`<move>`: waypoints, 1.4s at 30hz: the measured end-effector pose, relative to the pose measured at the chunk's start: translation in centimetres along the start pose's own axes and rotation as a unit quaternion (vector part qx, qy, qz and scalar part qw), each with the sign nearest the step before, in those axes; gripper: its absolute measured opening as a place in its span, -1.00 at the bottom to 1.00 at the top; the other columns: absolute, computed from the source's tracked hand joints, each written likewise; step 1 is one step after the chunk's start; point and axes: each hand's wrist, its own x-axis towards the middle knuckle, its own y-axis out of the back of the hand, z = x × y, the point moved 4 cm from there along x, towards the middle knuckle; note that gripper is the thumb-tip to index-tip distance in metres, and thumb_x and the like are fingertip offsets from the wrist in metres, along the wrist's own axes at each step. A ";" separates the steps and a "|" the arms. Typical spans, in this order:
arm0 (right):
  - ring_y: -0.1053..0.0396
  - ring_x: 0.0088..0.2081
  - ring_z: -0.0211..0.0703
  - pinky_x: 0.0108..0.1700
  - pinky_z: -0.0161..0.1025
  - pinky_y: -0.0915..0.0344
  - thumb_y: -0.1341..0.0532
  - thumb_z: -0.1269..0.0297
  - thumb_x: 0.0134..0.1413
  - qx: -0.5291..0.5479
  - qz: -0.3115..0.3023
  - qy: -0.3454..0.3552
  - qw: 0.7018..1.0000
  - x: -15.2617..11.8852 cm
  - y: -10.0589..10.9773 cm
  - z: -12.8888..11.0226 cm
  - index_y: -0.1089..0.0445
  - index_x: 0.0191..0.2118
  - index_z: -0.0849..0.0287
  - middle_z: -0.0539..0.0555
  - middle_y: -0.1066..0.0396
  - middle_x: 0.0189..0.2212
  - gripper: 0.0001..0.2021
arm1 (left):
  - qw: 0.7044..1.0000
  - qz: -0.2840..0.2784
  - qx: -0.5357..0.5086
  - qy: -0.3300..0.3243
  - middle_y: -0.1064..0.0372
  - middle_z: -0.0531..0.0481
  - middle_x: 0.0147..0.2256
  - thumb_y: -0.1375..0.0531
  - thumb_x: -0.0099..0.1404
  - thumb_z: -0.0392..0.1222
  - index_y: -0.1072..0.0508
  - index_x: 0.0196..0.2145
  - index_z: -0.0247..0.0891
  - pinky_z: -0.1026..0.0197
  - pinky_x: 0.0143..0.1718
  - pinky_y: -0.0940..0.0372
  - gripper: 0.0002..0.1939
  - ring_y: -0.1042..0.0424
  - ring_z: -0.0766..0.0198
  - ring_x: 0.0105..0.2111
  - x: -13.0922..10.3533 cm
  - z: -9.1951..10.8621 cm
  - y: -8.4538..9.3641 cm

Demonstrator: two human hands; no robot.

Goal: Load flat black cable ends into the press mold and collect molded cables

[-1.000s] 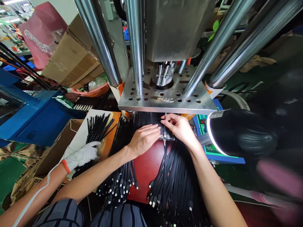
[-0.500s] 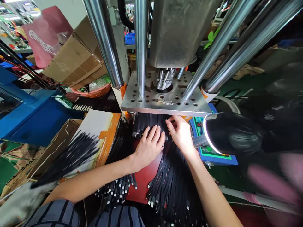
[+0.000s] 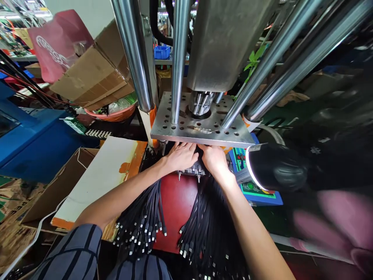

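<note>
Both hands are at the black fixture (image 3: pixel 190 171) below the front edge of a drilled steel plate (image 3: pixel 201 138). My left hand (image 3: pixel 181 156) lies over the fixture, its fingertips close to the plate's edge and partly hidden; whether it grips anything does not show. Just to the right is my right hand (image 3: pixel 215 158), with its fingers bent and their tips under the plate's edge, out of sight. Black cables with pale metal plugs hang in two bunches, one on the left (image 3: pixel 145 221) and one on the right (image 3: pixel 204 225), over a red surface (image 3: pixel 177 206).
Steel columns (image 3: pixel 178 70) rise from the plate. A black lamp (image 3: pixel 274 167) with a lit rim and a blue control box (image 3: pixel 262 196) stand right of my right hand. At left are a white board (image 3: pixel 93 179), cardboard boxes (image 3: pixel 96 74) and a blue machine (image 3: pixel 35 147).
My left hand has moved forward over the fixture, and my right hand's fingers now reach under the plate's edge. The black bundle over the white board is gone from there.
</note>
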 end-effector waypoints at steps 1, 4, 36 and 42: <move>-0.48 -0.04 0.20 -0.02 -0.03 -0.34 -0.06 0.49 0.27 0.001 0.002 0.004 1.000 0.4 -0.1 0.0 -0.55 0.14 0.16 0.34 -0.56 -0.06 -0.55 | 1.000 0.003 0.000 0.003 -0.48 -0.45 0.11 -0.03 0.51 -0.16 -0.44 0.14 -0.51 -0.18 0.22 -0.27 -0.58 -0.47 -0.14 0.14 0.5 -0.4 -0.1; -0.46 0.01 0.23 0.03 0.04 -0.34 -0.01 0.51 0.28 0.008 0.015 0.004 1.000 1.9 -0.4 0.1 -0.51 0.15 0.26 0.37 -0.55 0.00 -0.54 | 1.000 0.010 0.009 0.000 -0.57 -0.42 -0.06 -0.01 0.51 -0.19 -0.53 -0.02 -0.48 -0.10 0.10 -0.36 -0.63 -0.57 -0.09 -0.04 2.2 -1.1 -0.3; -0.28 -0.50 -0.23 -0.45 -0.32 -0.25 -0.16 -0.11 0.31 0.472 -0.016 -0.249 0.845 -23.8 -1.1 -3.8 -0.34 -0.36 0.11 -0.06 -0.26 -0.51 -0.62 | 0.911 -0.125 -0.248 0.304 -0.47 0.09 -0.43 -0.18 0.35 -0.14 -0.47 -0.28 -0.20 0.24 -0.34 -0.27 -0.88 -0.44 0.27 -0.44 -19.3 -5.6 0.5; -0.29 -0.50 -0.27 -0.44 -0.38 -0.26 -0.18 -0.03 0.34 0.492 -0.010 -0.210 0.845 -23.8 -0.7 -5.0 -0.35 -0.37 0.12 -0.06 -0.28 -0.50 -0.65 | 0.909 -0.149 -0.268 0.282 -0.51 0.09 -0.35 -0.19 0.31 -0.22 -0.41 0.00 -0.20 0.24 -0.34 -0.30 -0.71 -0.47 0.26 -0.43 -19.6 -6.1 -1.1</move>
